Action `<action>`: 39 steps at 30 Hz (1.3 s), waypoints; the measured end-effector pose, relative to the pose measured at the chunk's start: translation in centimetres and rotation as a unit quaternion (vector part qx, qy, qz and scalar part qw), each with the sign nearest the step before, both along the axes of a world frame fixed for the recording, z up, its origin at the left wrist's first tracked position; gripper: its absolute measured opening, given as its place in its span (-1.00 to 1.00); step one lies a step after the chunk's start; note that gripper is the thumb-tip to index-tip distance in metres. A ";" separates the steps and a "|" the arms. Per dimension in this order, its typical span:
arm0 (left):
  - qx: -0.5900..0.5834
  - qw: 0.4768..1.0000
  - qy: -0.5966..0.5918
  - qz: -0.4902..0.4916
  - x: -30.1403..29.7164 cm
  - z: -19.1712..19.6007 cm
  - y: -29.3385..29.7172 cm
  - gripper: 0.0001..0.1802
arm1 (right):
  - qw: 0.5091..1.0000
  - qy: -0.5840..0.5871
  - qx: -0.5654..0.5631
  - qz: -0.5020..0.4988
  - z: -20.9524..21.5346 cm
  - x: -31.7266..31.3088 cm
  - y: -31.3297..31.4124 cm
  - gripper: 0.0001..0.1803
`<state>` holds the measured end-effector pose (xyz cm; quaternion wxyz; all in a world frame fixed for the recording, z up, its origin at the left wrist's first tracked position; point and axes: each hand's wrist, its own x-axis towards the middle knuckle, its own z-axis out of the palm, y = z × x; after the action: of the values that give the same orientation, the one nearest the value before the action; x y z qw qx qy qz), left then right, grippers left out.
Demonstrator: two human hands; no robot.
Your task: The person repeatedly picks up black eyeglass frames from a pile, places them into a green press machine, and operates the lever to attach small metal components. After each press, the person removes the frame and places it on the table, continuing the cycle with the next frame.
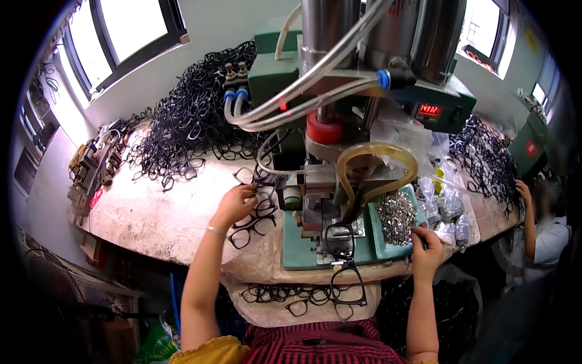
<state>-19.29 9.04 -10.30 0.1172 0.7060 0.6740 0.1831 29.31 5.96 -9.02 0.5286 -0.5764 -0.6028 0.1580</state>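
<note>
With the left hand (233, 205) closed on a black frame in the bench stack (253, 212) and the right hand (426, 250) pinching hardware from the tray of small metal parts (395, 217), a tangled neighbouring frame risked dragging along.

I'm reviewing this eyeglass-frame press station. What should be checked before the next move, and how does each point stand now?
1. Left hand on the black frames beside the machine: ok.
2. Right hand at the tray of small metal parts: ok.
3. Part pinched in right fingers: cannot tell.
4. A frame sits on the green machine base: ok.
5. Both hands apart from the press head: ok.
</note>
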 end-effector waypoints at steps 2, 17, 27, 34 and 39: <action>0.150 0.988 -0.021 -0.015 -0.2 0.3 -2.8 -0.82 | 0.999 0.026 -0.028 0.031 1.9 -0.4 -1.2 -0.87; 0.338 0.750 -0.566 0.046 12.7 5.6 -8.6 -0.84 | 0.911 0.311 -0.039 0.269 6.2 -12.6 0.5 -0.46; 0.392 0.851 -0.242 -0.254 17.2 12.7 -11.3 -0.90 | 0.930 0.167 -0.069 0.321 8.0 -9.4 -0.7 -0.62; 0.334 0.867 -0.130 -0.347 18.6 10.8 -8.5 -0.73 | 0.972 -0.231 0.034 0.004 -0.7 -2.0 3.0 -0.81; 0.335 0.867 -0.137 -0.342 18.5 10.8 -8.6 -0.73 | 0.970 -0.234 0.058 0.038 1.4 -5.9 5.7 -0.80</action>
<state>-0.82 0.47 0.55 0.0200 0.8571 0.2654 0.4411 23.40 11.62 -7.60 0.3990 -0.5420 -0.7396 0.0031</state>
